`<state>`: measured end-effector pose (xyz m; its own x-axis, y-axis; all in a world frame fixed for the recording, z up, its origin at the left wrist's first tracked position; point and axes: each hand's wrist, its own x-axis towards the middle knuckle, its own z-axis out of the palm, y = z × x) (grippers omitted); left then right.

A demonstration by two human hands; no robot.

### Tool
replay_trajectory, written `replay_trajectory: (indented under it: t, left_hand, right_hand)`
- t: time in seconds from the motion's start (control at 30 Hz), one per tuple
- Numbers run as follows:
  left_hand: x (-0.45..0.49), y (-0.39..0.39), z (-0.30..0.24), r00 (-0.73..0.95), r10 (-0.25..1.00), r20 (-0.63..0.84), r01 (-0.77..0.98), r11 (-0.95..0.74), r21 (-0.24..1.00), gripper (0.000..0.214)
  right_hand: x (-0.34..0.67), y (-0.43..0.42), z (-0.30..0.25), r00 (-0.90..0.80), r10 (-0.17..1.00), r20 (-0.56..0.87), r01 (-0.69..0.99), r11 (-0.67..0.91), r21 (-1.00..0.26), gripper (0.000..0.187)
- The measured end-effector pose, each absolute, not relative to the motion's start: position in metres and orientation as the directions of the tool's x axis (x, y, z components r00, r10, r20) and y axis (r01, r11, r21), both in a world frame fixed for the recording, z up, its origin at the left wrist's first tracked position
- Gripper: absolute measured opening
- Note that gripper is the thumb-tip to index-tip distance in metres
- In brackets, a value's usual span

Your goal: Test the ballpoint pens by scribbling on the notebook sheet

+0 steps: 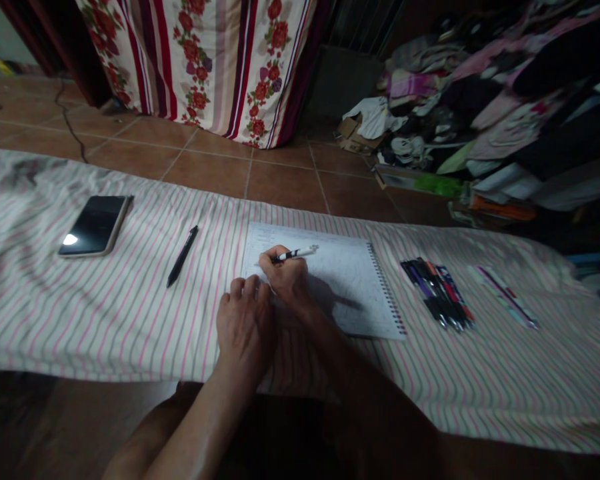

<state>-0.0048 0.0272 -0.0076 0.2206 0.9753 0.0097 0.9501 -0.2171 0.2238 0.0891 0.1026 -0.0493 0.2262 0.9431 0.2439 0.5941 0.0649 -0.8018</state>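
Observation:
A spiral notebook (350, 280) lies on the striped cloth, its coil along the right side and faint writing on its page. My right hand (291, 277) is closed around a black-and-white pen (300, 253), the tip down near the page's left part. Resting at the notebook's lower left corner, my left hand (246, 317) lies palm down with nothing visible in it; its fingers are slightly bent. To its left is a black pen (183, 257), apart from both hands.
A phone (95, 225) lies at the far left of the striped cloth (145, 307). Right of the notebook are a row of several pens (437, 293) and a few slim pens (505, 297). Beyond are a floral curtain (200, 60) and a heap of clothes (480, 100).

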Motion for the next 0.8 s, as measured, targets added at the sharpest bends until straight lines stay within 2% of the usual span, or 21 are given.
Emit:
replay_trajectory:
  t: [0.6, 0.8]
  left_hand:
    - [-0.0059, 0.0274, -0.0098, 0.224, 0.974, 0.015, 0.949, -0.222, 0.223, 0.019]
    - [-0.0071, 0.0274, -0.0109, 0.231, 0.973, 0.019, 0.947, -0.230, 0.225, 0.018]
  right_hand:
    - [0.0887, 0.1039, -0.0485, 0.212, 0.945, 0.248, 0.644, 0.055, -0.763, 0.020]
    - [0.0927, 0.1046, -0.0534, 0.218, 0.950, 0.223, 0.577, 0.059, -0.815, 0.020]
